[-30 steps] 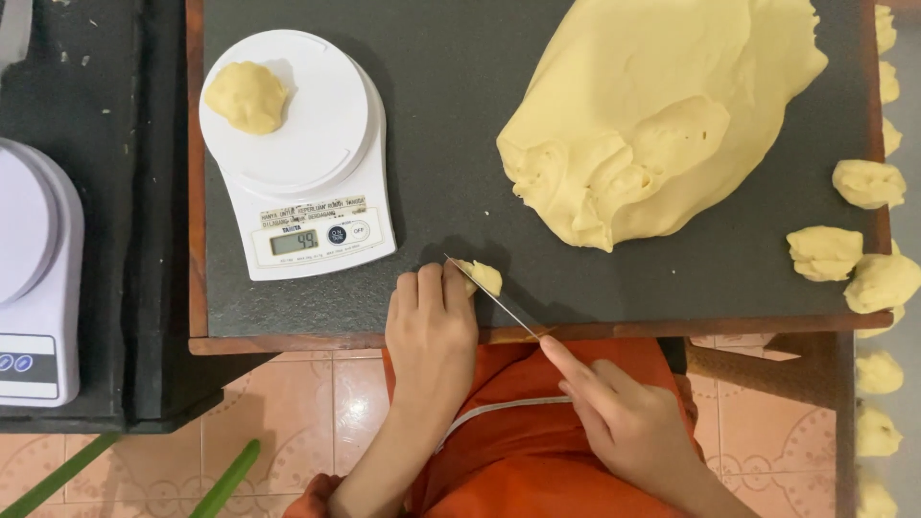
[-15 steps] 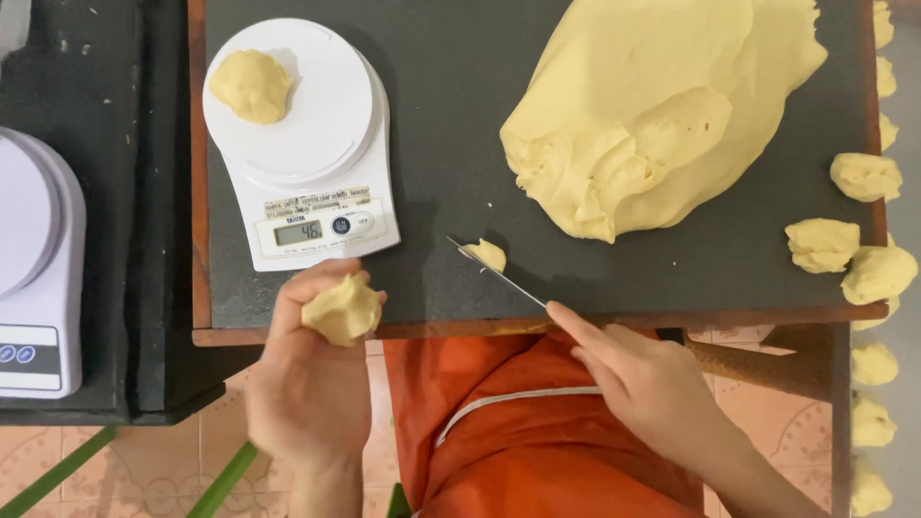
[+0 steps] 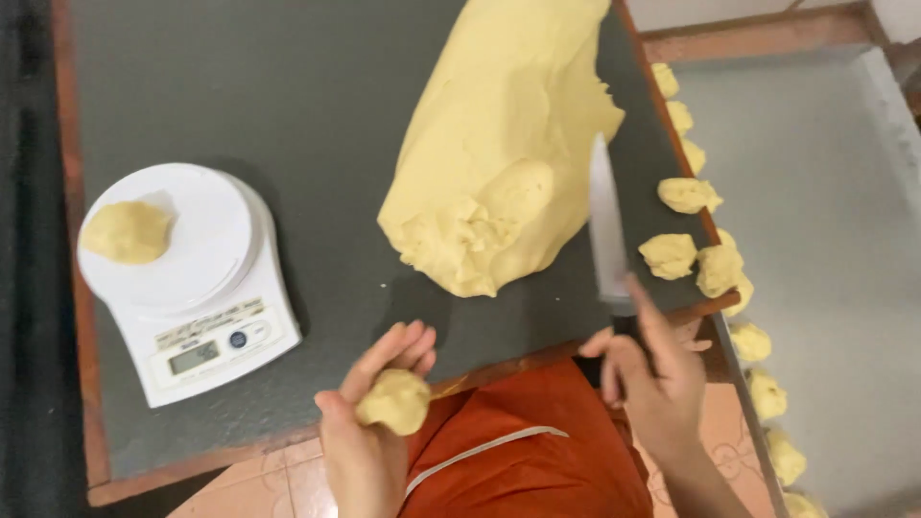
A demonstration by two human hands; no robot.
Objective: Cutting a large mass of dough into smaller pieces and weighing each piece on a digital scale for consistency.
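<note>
Low in the frame, a little left of centre, the left hand (image 3: 369, 432) cups a small lump of pale yellow dough (image 3: 394, 401), fingers curled round its far side and the thumb under it. The lump is roughly round, matte and a bit knobbly, with a thin ragged edge sticking out on its right side. It is held off the edge of the surface, above the person's orange garment (image 3: 523, 451).

To the right, the right hand (image 3: 652, 379) is closed round the dark handle of a kitchen knife with a long, bright steel blade (image 3: 604, 230). The forefinger lies along the back of the blade, and the blade points up the frame, its tip over the right flank of the large mound of the same pale yellow dough (image 3: 508, 153). That mound fills the upper middle of the frame; its top is smooth, while its lower end is torn and lumpy.

All this sits on a dark slate-grey surface with a reddish wooden rim (image 3: 317, 192). At left stands a white digital kitchen scale with a round platform (image 3: 192, 278), and a flattened ball of dough (image 3: 127, 231) rests near the left side of the platform. Along the right rim and beyond it, on a light grey tray (image 3: 825, 240), lie many small cut dough pieces (image 3: 669, 255) in a loose line running down the frame.
</note>
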